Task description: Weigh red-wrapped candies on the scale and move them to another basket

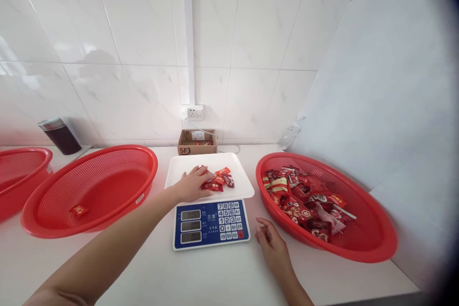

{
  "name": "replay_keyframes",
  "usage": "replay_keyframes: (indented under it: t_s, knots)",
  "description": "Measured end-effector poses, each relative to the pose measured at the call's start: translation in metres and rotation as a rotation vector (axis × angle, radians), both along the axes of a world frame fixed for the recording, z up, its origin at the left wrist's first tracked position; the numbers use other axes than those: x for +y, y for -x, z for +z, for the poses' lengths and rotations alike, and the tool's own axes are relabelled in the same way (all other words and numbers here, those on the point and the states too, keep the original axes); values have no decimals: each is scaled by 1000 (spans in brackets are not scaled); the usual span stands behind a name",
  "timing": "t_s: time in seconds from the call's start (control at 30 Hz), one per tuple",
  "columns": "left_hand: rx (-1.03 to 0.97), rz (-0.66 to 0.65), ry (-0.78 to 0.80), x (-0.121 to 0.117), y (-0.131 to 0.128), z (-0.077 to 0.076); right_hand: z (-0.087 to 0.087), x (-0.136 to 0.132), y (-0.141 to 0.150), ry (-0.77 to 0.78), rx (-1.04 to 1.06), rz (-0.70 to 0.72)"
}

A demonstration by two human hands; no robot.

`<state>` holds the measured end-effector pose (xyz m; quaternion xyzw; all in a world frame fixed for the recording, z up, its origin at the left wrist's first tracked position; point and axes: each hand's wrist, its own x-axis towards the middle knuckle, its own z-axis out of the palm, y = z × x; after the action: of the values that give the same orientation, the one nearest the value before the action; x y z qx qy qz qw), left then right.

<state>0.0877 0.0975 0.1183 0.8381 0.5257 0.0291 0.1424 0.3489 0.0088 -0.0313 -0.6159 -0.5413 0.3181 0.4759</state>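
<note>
Mostly red candies (218, 180) — shiny, crinkled, under left hand (195, 185)

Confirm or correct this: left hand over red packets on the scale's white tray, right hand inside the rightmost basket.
Wrong on one point: the head view shows the right hand outside the rightmost basket, near its rim. The left hand is over red packets on the scale's white tray.

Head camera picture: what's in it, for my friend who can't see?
The left hand touches small red packets on the white tray of a scale; the right hand is beside it. The right basket holds many wrapped packets; the nearest left one shows one packet.
</note>
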Motion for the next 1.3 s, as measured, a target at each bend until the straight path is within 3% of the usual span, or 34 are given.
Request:
replay_keyframes:
  t_s: [0.23, 0.37, 0.53, 0.63, 0.73, 0.8, 0.9, 1.1, 1.2, 1.3]
  knots:
    - [94, -103, -203, 3, 8, -10, -2, 1, -1, 30, -24, 40]
    - [70, -82, -274, 0, 25, -14, -2, 1, -2, 28, -20, 38]
    - [21, 56, -454, -10, 64, 1, -1, 1, -1, 32, -35, 26]
    - [74, 251, -614, -22, 102, 21, 1, 1, -1, 37, -40, 26]
    - [88, 434, -573, -34, 133, 36, 2, 1, 0, 34, -49, 31]
    - [68, 476, -539, -37, 136, 37, 1, 2, 0, 28, -57, 31]
    - [-29, 391, -475, -31, 103, 25, 0, 3, 0, 30, -64, 37]
    - [-68, -98, -239, 4, -16, -11, -2, 4, 0, 39, -80, 42]
    - [17, -175, -280, 23, -51, -21, -3, 3, 0, 19, -75, 40]
    - [67, -177, -327, 37, -64, -26, -5, 2, -1, 13, -57, 43]
